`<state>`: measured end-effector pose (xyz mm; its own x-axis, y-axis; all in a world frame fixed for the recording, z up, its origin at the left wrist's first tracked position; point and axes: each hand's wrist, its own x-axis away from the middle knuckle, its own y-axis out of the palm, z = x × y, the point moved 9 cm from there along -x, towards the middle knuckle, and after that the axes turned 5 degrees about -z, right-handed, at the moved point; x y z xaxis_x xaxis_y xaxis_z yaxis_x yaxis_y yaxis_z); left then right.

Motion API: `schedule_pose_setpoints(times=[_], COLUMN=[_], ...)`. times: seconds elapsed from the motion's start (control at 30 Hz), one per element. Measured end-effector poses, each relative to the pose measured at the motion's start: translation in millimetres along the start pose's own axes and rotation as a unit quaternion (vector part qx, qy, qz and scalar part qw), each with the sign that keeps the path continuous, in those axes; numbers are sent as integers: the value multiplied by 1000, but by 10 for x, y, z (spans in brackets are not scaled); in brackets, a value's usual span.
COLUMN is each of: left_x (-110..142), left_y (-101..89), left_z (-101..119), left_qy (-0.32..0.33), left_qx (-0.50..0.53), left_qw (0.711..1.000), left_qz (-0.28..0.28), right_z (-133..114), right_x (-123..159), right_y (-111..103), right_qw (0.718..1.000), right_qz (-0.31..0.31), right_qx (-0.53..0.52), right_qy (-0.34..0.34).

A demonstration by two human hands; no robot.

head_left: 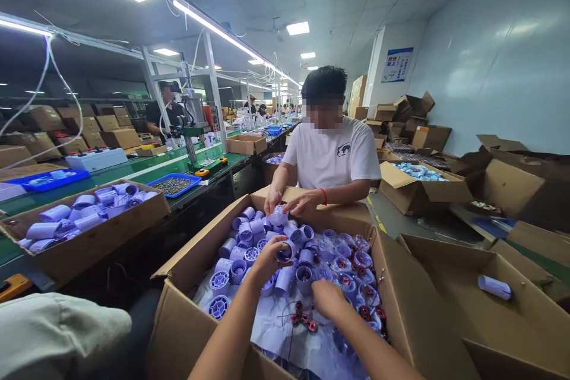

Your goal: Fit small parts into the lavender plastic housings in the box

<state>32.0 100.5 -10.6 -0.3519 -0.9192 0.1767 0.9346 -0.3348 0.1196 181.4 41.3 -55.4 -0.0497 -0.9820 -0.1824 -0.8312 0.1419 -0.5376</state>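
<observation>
A large open cardboard box point(191, 261) sits in front of me, holding several pale blue plastic cylinder housings point(247, 231) on the left and small red-cored motors in clear wrap point(351, 267) on the right. My left hand point(267, 258) is closed around one blue cylinder housing point(285, 251) over the box's middle. My right hand point(327, 297) reaches down into the clear wrapping beside the motors; what its fingers hold is hidden. Across the box a person in a white T-shirt point(332, 154) handles a blue housing with both hands point(289, 205).
An open empty carton point(467, 309) holding one blue part point(495, 287) stands at my right. Another box of blue housings point(89, 231) sits at left on the green conveyor bench point(133, 169), with blue trays and a press. More cartons are stacked at the right wall.
</observation>
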Motion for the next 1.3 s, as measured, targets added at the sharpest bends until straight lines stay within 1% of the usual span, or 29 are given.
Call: schedule_pose_setpoints(times=[0.07, 0.13, 0.17, 0.23, 0.27, 0.33, 0.37, 0.43, 0.5, 0.57, 0.63, 0.73, 0.87, 0.9, 0.97, 1.03, 1.07, 1.17, 1.23, 1.3], left_x=[82, 157, 191, 260, 293, 346, 364, 378, 369, 339, 307, 280, 276, 276, 266, 237, 214, 146, 120, 119], left_y=[102, 205, 260, 390, 450, 548, 585, 630, 639, 605, 547, 472, 437, 433, 417, 386, 359, 274, 271, 328], left_z=[47, 68, 66, 54, 48, 46, 49, 60, 76, 103, 134, 167, 175, 176, 181, 148, 114, -15, -67, -96], left_qy=[2, -9, -20, -46, -55, -58, -55, -42, -23, -1, 20, 38, 36, 35, 36, 23, 10, -30, -40, -48], left_qx=[64, 131, 153, 170, 167, 168, 176, 195, 214, 240, 268, 299, 304, 299, 287, 273, 267, 259, 269, 279], left_qw=[997, 988, 982, 970, 964, 950, 943, 931, 922, 916, 913, 911, 916, 919, 926, 937, 944, 957, 956, 952], left_qz=[-39, -81, -105, -169, -201, -255, -276, -306, -323, -321, -307, -281, -259, -255, -242, -216, -195, -125, -107, -120], right_z=[-52, -158, -216, -316, -358, -443, -490, -556, -566, -534, -492, -458, -458, -447, -392, -301, -253, -163, -179, -255], right_x=[-32, -69, -87, -109, -108, -84, -65, -24, 5, 14, 4, -17, -28, -35, -61, -92, -105, -119, -113, -98], right_y=[-133, -273, -344, -468, -506, -518, -500, -443, -381, -331, -307, -303, -269, -266, -299, -385, -443, -596, -625, -583], right_qw=[1000, 999, 998, 986, 969, 916, 891, 852, 829, 818, 815, 820, 833, 836, 835, 829, 823, 793, 770, 760], right_qz=[-22, -40, -42, -36, -32, -32, -41, -62, -78, -86, -85, -78, -79, -74, -44, 6, 34, 100, 110, 91], right_qx=[-6, -17, -45, -161, -241, -396, -449, -516, -549, -561, -563, -557, -537, -533, -536, -547, -554, -591, -621, -638], right_qy=[1, -5, -3, 17, 30, 52, 57, 66, 80, 96, 107, 107, 105, 106, 111, 117, 118, 108, 94, 83])
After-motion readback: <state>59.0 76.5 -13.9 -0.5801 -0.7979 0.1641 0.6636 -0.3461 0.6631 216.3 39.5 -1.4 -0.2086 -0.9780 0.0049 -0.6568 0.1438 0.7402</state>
